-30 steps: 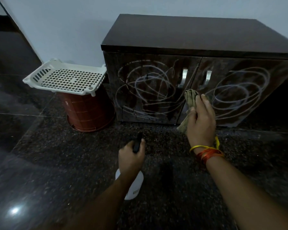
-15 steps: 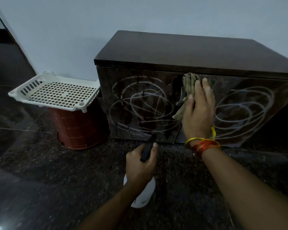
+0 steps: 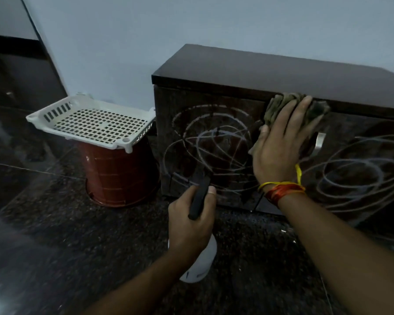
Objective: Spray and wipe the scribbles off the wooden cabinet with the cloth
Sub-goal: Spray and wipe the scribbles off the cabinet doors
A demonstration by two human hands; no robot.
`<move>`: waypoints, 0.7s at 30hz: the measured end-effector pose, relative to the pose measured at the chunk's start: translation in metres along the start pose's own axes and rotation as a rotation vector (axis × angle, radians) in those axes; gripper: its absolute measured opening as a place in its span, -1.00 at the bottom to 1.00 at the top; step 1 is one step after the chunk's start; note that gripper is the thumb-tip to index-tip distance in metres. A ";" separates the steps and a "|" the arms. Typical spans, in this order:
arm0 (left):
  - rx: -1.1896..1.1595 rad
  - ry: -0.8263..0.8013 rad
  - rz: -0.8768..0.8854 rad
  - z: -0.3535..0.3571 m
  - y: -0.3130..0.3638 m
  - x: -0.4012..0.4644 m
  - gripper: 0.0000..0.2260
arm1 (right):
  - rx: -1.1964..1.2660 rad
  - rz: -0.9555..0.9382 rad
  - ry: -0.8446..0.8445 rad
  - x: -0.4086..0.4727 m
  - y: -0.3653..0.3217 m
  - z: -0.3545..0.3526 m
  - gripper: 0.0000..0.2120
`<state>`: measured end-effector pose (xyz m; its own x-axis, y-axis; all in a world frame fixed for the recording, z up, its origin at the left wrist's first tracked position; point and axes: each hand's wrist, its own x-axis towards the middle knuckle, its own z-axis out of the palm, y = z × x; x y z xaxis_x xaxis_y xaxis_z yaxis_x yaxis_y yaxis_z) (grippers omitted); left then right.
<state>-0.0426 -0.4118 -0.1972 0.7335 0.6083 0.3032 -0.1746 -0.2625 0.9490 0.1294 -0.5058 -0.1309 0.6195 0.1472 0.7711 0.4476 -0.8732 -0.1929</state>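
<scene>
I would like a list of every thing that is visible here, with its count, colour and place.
cabinet: one, dark brown, against wall
scribbles: many, whitish, on both doors
handle: one visible, silver, right door
cloth: one, olive, pressed near cabinet's top edge
spray bottle: one, white, black trigger, above floor
tray: one, white, on bucket
bucket: one, red-brown, upturned, left of cabinet
wrist threads: yellow, orange-red
left hand: grips bottle
right hand: presses cloth

I see a dark brown cabinet (image 3: 271, 71) with white scribbles (image 3: 214, 144), a grey-green cloth (image 3: 280, 105), a white holey basket (image 3: 93, 119), a red-brown bucket (image 3: 118, 176), and a black speckled floor (image 3: 77, 235).
</scene>
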 end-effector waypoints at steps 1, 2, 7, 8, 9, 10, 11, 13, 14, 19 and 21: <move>0.004 0.017 0.008 -0.003 0.002 0.003 -0.61 | -0.044 -0.016 -0.017 0.000 -0.006 0.002 -0.44; 0.002 0.034 0.011 -0.006 0.003 0.006 -0.64 | -0.077 -0.038 -0.029 0.000 -0.012 0.004 -0.44; 0.004 0.086 -0.022 -0.015 0.007 0.015 -0.57 | -0.140 -0.341 -0.038 -0.001 -0.012 0.016 -0.43; 0.001 0.090 -0.021 -0.016 0.008 0.016 -0.57 | -0.149 -0.360 -0.038 0.002 -0.004 0.014 -0.42; 0.003 0.095 -0.018 -0.018 0.009 0.017 -0.58 | -0.150 -0.351 -0.039 0.004 0.004 0.012 -0.42; 0.011 0.100 -0.013 -0.021 0.010 0.018 -0.59 | -0.145 -0.320 -0.042 0.004 0.009 0.010 -0.42; 0.018 0.104 -0.001 -0.025 0.011 0.019 -0.61 | -0.135 -0.277 -0.039 0.003 0.010 0.008 -0.43; 0.026 0.116 0.019 -0.032 0.010 0.021 -0.66 | -0.116 -0.198 -0.008 0.002 -0.005 0.011 -0.42; 0.029 0.124 0.021 -0.034 0.010 0.022 -0.67 | -0.109 -0.196 0.002 0.002 -0.017 0.016 -0.41; 0.042 0.135 0.053 -0.040 0.007 0.026 -0.67 | -0.093 -0.630 0.034 0.010 -0.062 0.038 -0.38; 0.030 0.126 0.052 -0.039 0.006 0.025 -0.61 | -0.112 -0.659 0.053 0.014 -0.059 0.034 -0.39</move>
<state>-0.0512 -0.3690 -0.1803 0.6354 0.6820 0.3621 -0.1891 -0.3172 0.9293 0.1339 -0.4364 -0.1293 0.2057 0.6458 0.7353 0.6498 -0.6519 0.3908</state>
